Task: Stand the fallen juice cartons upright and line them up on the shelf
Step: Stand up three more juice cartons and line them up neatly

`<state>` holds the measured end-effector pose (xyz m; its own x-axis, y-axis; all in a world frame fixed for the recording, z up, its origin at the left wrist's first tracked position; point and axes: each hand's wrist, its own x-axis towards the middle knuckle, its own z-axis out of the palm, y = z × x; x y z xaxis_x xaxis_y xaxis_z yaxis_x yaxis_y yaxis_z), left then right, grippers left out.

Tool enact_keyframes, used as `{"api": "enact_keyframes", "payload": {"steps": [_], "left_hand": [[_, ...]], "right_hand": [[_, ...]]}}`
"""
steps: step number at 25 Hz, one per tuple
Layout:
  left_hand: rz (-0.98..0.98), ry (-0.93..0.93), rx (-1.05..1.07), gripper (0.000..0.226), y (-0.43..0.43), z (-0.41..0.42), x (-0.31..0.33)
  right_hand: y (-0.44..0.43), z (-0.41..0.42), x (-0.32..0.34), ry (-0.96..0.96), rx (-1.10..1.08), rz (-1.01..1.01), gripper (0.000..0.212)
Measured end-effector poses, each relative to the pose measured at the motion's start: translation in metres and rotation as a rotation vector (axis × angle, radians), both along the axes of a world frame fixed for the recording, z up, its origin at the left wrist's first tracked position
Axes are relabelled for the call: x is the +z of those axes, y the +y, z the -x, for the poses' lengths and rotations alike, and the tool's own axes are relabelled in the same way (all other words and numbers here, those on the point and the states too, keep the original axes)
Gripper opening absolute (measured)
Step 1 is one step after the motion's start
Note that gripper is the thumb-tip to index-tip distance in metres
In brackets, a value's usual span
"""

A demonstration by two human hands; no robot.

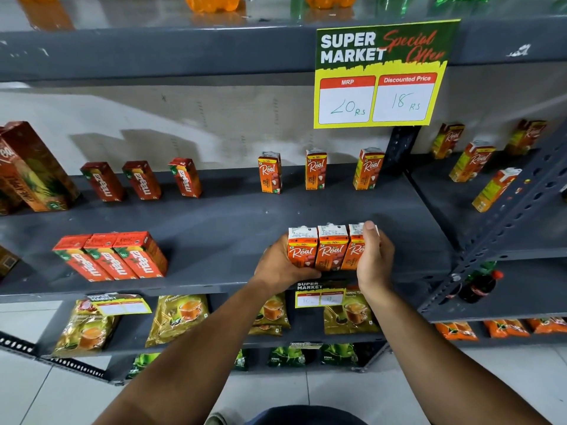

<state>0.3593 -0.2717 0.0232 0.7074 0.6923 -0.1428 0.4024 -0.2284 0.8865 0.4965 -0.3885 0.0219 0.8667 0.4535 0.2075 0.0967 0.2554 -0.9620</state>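
Juice cartons [329, 251]: orange faces, white tops, white lettering. Maaza cartons [110, 256]: red, green accents. Shelf [214, 228]: dark grey. Offer sign [380, 75]: yellow, green, red panels.

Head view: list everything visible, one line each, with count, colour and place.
Real cartons: three, orange, upright in a touching row at shelf front, between both hands.
Real cartons: three, orange, upright, spaced along shelf back.
Maaza cartons: three, red, touching, front left.
Maaza cartons: three, red, spaced, back left.
Pineapple carton: one, brown-orange, far left.
Offer sign: one, yellow-green, hanging above.
Tea pouches: several, gold, shelf below.
Left hand: grip on row's left end.
Right hand: grip on row's right end.
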Motion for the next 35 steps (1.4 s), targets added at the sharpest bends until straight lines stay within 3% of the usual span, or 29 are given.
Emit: {"api": "enact_keyframes", "payload": {"steps": [12,17,19,22,25,30,35], "left_hand": [[0.027,-0.015,0.013,0.079,0.0,-0.004,0.0],[0.032,-0.063,-0.079,0.098,-0.002,-0.001,0.002],[0.085,-0.144,-0.123,0.087,-0.002,0.004,0.0],[0.261,-0.398,0.042,0.061,-0.011,0.009,0.004],[0.445,-0.525,0.291,0.071,-0.026,0.002,0.006],[0.572,-0.468,0.357,0.066,-0.034,-0.009,0.005],[0.555,-0.375,0.348,0.08,-0.03,-0.008,0.003]], "right_hand": [[0.002,-0.005,-0.005,-0.034,0.039,0.044,0.031],[-0.002,-0.004,-0.006,-0.035,0.099,0.021,0.047],[-0.003,-0.005,-0.005,-0.026,0.107,-0.001,0.056],[-0.007,-0.009,-0.005,0.021,0.083,-0.034,0.061],[-0.011,-0.011,-0.001,0.072,0.078,0.008,0.069],[-0.01,-0.002,0.005,0.089,0.165,0.101,0.049],[-0.01,-0.009,0.004,0.15,0.237,0.11,0.059]]}}
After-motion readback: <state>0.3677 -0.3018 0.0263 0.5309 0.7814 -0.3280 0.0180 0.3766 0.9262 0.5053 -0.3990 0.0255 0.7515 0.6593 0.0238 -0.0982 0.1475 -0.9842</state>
